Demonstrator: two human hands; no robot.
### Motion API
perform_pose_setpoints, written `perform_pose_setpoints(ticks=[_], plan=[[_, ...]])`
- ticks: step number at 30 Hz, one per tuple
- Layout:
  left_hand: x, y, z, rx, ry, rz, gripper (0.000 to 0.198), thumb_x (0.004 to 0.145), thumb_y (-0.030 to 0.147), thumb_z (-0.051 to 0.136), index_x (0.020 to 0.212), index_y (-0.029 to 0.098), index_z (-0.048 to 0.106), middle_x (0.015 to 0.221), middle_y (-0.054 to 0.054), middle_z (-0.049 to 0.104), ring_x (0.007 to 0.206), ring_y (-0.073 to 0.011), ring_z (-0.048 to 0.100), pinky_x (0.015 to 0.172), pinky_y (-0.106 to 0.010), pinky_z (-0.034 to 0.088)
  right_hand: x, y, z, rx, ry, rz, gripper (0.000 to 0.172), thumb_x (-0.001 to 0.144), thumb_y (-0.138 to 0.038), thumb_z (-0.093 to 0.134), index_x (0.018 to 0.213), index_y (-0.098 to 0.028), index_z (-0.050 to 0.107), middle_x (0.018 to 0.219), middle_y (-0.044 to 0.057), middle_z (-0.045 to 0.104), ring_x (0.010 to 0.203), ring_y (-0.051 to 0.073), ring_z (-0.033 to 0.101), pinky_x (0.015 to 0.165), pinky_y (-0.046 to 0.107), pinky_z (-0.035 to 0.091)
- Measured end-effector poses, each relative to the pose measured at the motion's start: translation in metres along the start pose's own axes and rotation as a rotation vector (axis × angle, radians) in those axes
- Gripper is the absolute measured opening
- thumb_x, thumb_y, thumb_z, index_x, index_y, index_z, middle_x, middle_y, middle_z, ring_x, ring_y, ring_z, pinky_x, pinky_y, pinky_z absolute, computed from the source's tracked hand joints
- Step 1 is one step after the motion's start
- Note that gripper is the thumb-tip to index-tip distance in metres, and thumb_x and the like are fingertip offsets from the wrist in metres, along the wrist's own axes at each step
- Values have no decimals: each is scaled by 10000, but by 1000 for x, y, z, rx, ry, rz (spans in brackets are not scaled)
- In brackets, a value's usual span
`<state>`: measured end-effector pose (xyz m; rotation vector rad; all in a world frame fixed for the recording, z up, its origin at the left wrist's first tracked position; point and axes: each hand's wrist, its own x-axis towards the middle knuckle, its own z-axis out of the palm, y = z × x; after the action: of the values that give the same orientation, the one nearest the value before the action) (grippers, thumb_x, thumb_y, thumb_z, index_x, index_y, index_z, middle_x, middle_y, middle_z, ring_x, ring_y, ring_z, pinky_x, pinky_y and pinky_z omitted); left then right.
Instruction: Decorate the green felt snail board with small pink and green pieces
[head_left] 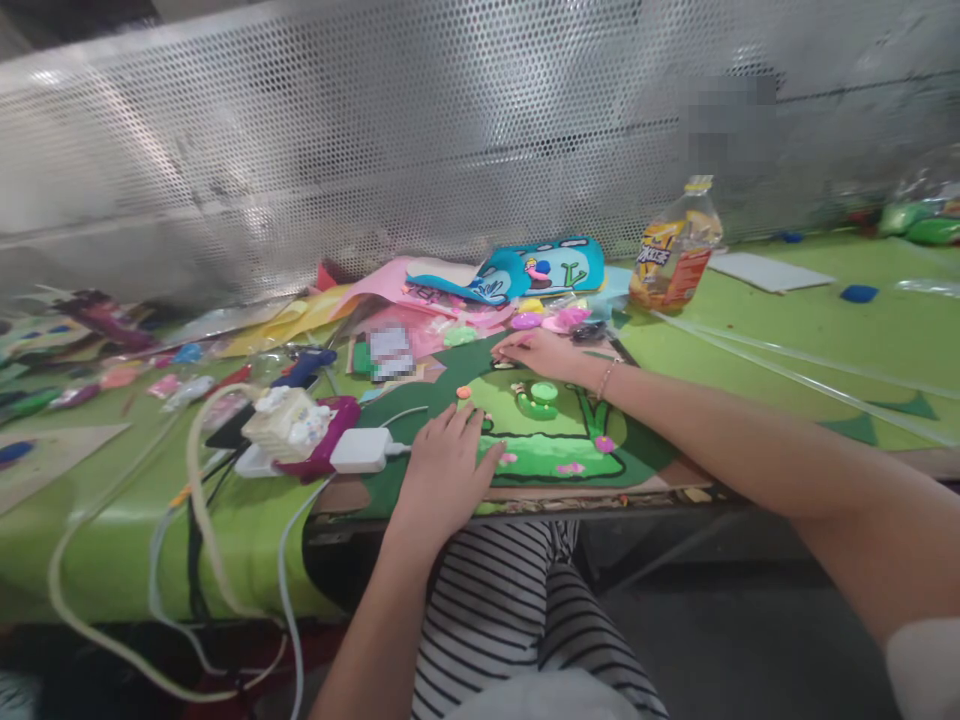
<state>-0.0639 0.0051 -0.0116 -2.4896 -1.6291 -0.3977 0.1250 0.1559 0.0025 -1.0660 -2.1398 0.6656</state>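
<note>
A green felt picture board point(555, 440) lies at the table's front edge, with small felt flowers and a green snail shape stuck on it. My left hand point(448, 465) rests flat on its left part, fingers stretched out and holding nothing. My right hand point(536, 352) reaches to the board's far edge, fingers curled and pressed down on the dark green felt there; whether anything is pinched in them I cannot make out. Pink and yellow felt pieces point(551, 318) lie just beyond that hand.
A juice bottle point(675, 250) stands at the back right, beside a blue felt pouch point(536, 268). White charger point(362, 449), cables and a small white-and-purple object point(296, 430) crowd the left. A perforated metal wall point(420, 140) backs the green table point(787, 320). My striped lap sits below.
</note>
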Motion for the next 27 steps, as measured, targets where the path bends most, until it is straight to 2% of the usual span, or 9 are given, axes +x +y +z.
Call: perform_pose_setpoints(ticks=[7,12,18,27], plan=[[0,0,1,-7,-5,-7,499,938,433,354,1276,107,523,1354,-114,508,1288,-277,413,1073,-444,338,1,2,1,70,-40,51,255,887,-192,496,1008,-146,716,982,79,729,887,153,678,863,298,534],[0,0,0,-1,1,0,482,938,432,355,1260,123,537,1344,-105,519,1284,-277,417,1063,-442,349,1,4,3,120,-57,49,241,882,-188,502,977,-167,722,976,55,732,896,143,679,867,288,540],[1,1,-1,1,-12,-4,517,941,438,336,1280,93,518,1350,-114,512,1284,-285,412,1061,-451,350,0,1,4,148,-73,71,244,878,-155,500,975,-163,723,997,50,730,909,135,681,882,265,532],[0,1,-1,-18,0,-6,467,936,427,364,1256,135,539,1339,-113,522,1274,-269,430,1057,-443,356,0,4,3,172,-21,49,246,871,-208,516,1003,-162,719,1002,56,727,925,157,672,883,298,524]])
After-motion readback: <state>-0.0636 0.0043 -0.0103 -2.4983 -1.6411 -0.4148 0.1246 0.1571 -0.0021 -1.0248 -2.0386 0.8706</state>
